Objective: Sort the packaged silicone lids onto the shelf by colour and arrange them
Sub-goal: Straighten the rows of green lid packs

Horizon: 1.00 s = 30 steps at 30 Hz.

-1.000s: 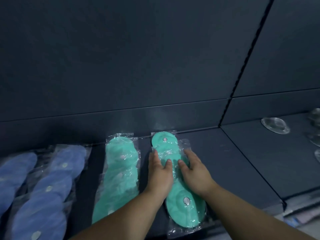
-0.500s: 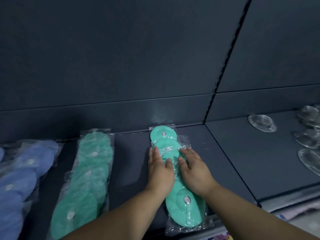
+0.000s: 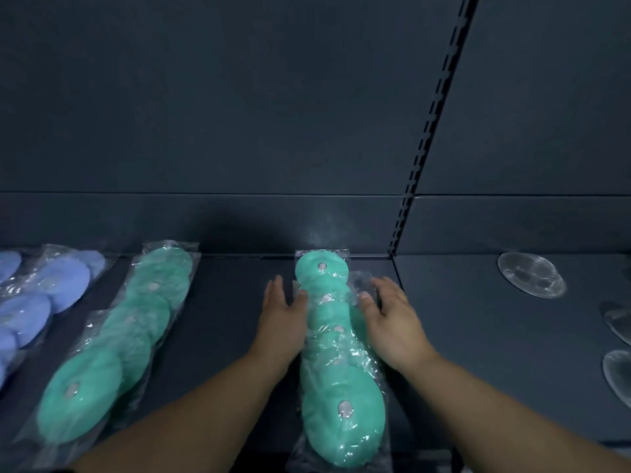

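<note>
A clear bag of green silicone lids [image 3: 336,367] lies lengthwise on the dark shelf [image 3: 225,322], its far end by the back wall. My left hand [image 3: 281,314] lies flat against the bag's left edge, fingers straight. My right hand [image 3: 392,319] rests with spread fingers on the bag's right edge. A second green pack [image 3: 116,343] lies to the left, slanted. Blue lid packs [image 3: 37,302] sit at the far left.
Several clear lids [image 3: 531,274] lie on the neighbouring shelf section to the right, beyond a slotted upright [image 3: 420,155]. Bare shelf shows between the two green packs. The shelf's front edge runs under my forearms.
Both hands have slid apart from the top of the green pack to its two sides. The view has shifted, and the pack now lies straighter.
</note>
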Tool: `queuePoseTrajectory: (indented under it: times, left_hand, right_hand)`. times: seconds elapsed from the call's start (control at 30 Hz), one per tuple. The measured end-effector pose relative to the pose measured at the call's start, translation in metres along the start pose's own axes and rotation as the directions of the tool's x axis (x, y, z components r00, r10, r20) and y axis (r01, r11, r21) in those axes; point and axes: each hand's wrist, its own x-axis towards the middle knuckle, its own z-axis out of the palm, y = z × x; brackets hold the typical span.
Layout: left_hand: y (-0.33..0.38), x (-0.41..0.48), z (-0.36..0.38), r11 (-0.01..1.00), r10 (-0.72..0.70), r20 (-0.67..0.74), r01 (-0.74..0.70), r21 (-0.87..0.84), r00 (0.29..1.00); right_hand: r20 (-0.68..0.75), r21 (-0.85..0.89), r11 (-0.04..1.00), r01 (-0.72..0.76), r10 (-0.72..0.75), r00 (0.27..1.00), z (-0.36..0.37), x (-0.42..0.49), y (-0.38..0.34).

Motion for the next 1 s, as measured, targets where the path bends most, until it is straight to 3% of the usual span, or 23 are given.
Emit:
queuePoseTrajectory:
  times: [0.23,0.4,0.6,0.77,0.9,1.0]
  left_hand:
    - [0.011,0.019,0.005,0.96,-0.084,0.024,0.087,-0.265,0.996]
    - [0.008,0.018,0.008,0.947,-0.031,-0.038,0.017,-0.319,0.999]
    - [0.007,0.025,0.007,0.985,0.008,-0.017,-0.011,-0.17,1.0]
    - [-0.001,0.031,-0.001,0.996,0.094,-0.115,-0.093,0.013,0.989]
    - [0.007,0.033,-0.011,0.978,0.151,-0.031,-0.145,0.151,0.988]
    - [0.008,0.033,-0.016,0.985,0.116,0.017,-0.117,0.126,0.993]
  right_hand:
    - [0.054,0.307,0.944,-0.117,0.105,0.993,0.016,0.035,-0.008]
    - [-0.069,0.306,0.952,0.017,0.004,0.998,0.024,0.033,-0.006]
    - [-0.086,0.3,0.954,0.002,0.025,0.996,0.023,0.044,-0.002]
    - [-0.003,0.471,0.881,-0.033,0.039,0.999,0.008,0.054,-0.011]
    - [0.13,0.429,0.903,0.001,-0.062,0.99,-0.008,0.067,-0.031]
    - [0.186,0.371,0.928,-0.001,-0.074,0.98,-0.013,0.071,-0.038]
